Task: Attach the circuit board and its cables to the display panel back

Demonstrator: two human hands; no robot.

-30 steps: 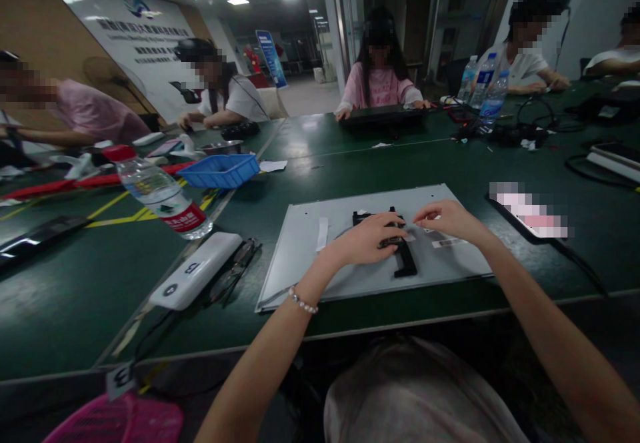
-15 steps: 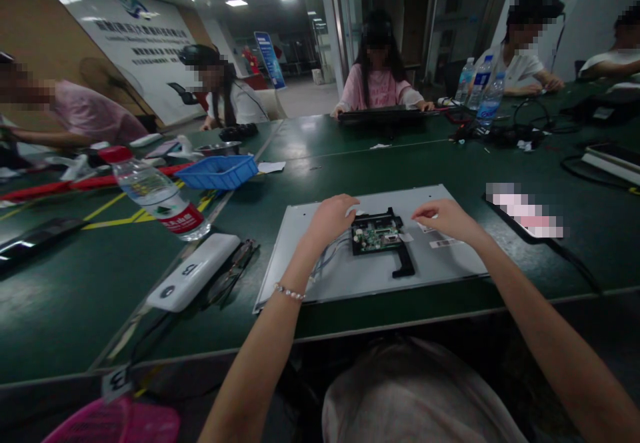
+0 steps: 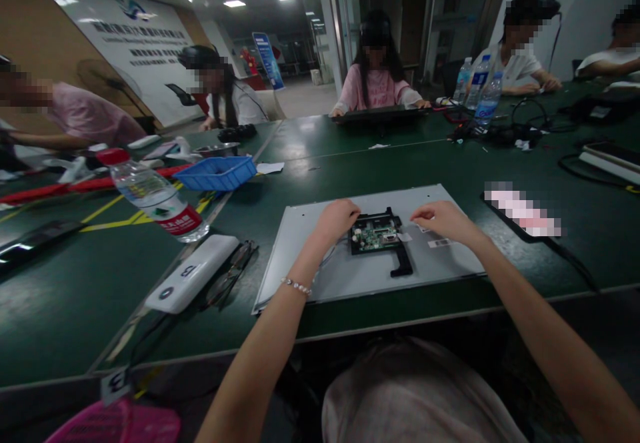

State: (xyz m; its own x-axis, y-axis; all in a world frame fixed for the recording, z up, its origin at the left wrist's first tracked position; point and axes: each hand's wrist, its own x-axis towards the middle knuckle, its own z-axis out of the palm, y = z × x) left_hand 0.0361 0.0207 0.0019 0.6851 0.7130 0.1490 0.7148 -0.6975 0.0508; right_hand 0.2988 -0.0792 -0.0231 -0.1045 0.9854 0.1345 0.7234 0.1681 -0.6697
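Observation:
A grey flat panel (image 3: 305, 263) lies on the table in front of me. Near its middle sits a green circuit board (image 3: 376, 237) in a black bracket (image 3: 401, 261) with a hooked arm toward me. My left hand (image 3: 340, 219) is at the board's upper left corner, fingers curled together; what they pinch, if anything, is hidden. Thin wires (image 3: 327, 256) run out from under that hand. My right hand (image 3: 437, 217) hovers over the panel right of the bracket, thumb and fingertips pinched, their contents too small to tell. A barcode label (image 3: 440, 243) shows below it.
Left of the panel lie folded glasses (image 3: 233, 273), a white power bank (image 3: 195, 273) and a tilted water bottle (image 3: 155, 196). A blue tray (image 3: 217, 174) stands behind them. To the right rests a phone (image 3: 523, 215) with a cable. Several people sit around the table.
My left hand has moved slightly right and its fingers have curled in at the board's upper left corner. My right hand has barely moved.

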